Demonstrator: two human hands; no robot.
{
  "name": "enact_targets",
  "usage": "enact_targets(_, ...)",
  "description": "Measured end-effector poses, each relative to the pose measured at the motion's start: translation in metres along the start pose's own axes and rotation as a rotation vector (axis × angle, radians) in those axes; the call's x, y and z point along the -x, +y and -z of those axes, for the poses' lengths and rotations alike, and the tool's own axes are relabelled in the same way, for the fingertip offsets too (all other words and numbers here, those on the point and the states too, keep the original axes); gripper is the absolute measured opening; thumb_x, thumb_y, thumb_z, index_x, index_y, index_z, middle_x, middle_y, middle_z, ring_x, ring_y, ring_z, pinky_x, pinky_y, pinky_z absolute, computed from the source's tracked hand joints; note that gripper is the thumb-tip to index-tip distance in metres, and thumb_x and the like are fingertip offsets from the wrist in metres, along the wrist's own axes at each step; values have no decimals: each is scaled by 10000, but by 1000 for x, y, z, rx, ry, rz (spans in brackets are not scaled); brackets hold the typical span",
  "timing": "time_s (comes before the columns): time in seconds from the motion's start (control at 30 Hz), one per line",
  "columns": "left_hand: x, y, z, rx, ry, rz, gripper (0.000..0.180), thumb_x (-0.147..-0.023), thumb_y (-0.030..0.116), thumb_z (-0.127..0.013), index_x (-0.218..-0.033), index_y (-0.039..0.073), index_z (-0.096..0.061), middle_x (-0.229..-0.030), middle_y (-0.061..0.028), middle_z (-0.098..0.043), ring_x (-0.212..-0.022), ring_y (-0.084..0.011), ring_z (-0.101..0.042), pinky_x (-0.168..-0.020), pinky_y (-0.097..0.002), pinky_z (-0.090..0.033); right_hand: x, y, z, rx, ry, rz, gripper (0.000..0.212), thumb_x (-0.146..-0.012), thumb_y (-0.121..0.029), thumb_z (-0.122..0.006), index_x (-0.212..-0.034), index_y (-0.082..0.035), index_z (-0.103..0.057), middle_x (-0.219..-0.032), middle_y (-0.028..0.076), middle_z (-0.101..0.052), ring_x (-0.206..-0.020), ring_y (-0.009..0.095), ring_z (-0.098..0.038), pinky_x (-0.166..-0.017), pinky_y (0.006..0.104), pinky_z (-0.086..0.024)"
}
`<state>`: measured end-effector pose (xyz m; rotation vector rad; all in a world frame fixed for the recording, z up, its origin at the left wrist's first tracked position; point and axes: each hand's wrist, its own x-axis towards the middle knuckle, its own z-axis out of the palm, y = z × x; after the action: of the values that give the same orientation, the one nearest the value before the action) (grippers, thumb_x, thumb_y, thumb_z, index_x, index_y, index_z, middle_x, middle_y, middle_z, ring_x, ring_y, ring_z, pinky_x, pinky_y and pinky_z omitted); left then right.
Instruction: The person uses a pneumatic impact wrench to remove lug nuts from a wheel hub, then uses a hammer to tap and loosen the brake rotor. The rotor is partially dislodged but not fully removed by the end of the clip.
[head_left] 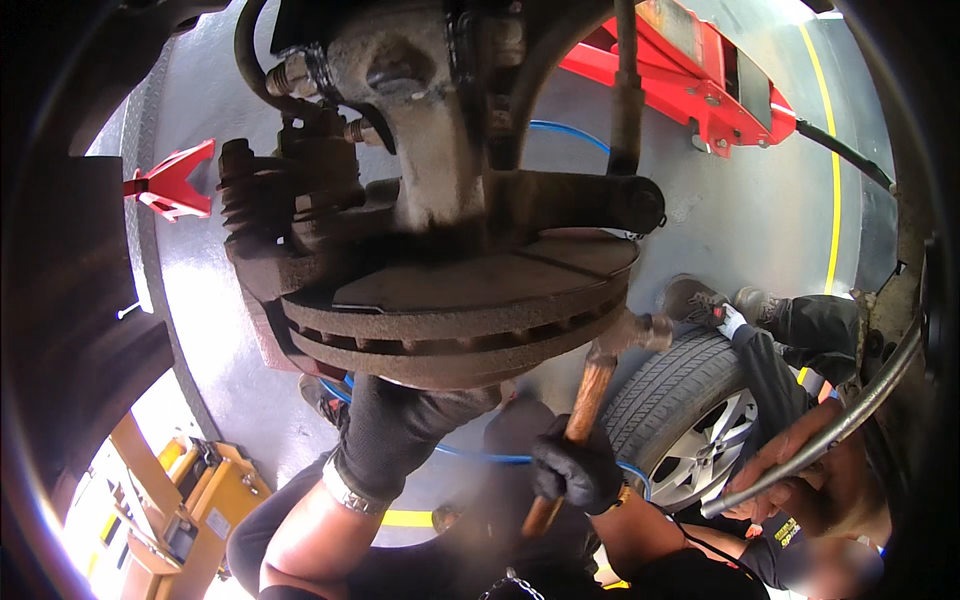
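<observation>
A rusty vented brake disc (460,330) on a wheel hub fills the middle of the head view. My right hand (577,465), in a black glove, is wrapped round the wooden handle of a hammer (595,385). The hammer's metal head is up beside the disc's right rim; I cannot tell whether it touches. My left hand (415,425), in a dark knitted glove, reaches up beneath the disc, and its fingers are hidden there. To the disc's left sits the brake caliper (265,285). Above it, the steering knuckle (435,150) joins a suspension arm (580,203).
A wheel with its tyre (680,390) lies at right. A co-worker's white-gloved hand (733,320) is beyond it; a bare hand (805,470) is near a metal bar (830,435). A red jack (700,80), red stand (180,182), blue hose (490,459) and yellow equipment (225,500) surround me.
</observation>
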<state>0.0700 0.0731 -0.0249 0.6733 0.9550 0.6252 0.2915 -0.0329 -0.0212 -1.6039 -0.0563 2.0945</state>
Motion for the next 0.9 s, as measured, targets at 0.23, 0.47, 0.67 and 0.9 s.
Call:
enact_targets(0.23, -3, -13, 1, -306, 82, -213, 502, -1050, 265, -550, -1440, -19, -411, -1362, -196, -549, -1198, -266, -594, -955, -383, -557, -27, -2, 11, -272, 104, 291, 396, -987, -226, -550, -617, -161, -425, -512, -7, -399, -424, 152, -433, -437, 315, -388)
enact_targets(0.47, -3, -102, -37, -134, 476, -267, 444, -1082, 376, -481, -1312, -3, -517, -1096, -145, -667, -971, -232, -672, -876, -361, -552, -2, 32, 47, -55, 12, -223, 200, -973, -176, -658, -815, -107, -557, -556, -12, -462, -416, 115, -432, -423, 295, -382)
enact_targets(0.67, -3, -71, -77, -278, 53, -378, 515, -967, 312, -658, -1299, -56, -517, -1258, -205, -608, -1092, -296, -638, -981, -420, -504, -7, 62, 23, 101, 141, 262, 104, -982, -178, -617, -944, -104, -555, -679, 5, -510, -528, 122, -482, -493, 276, -405)
enact_targets(0.9, -19, 36, -160, -548, -16, -645, 768, -835, 254, -704, -1400, -163, -394, -1050, -301, -628, -825, -379, -671, -651, -425, -540, 108, -145, 39, 975, 193, 473, 232, -1015, -292, -573, -1064, -66, -554, -956, 93, -590, -836, 161, -576, -746, 311, -476)
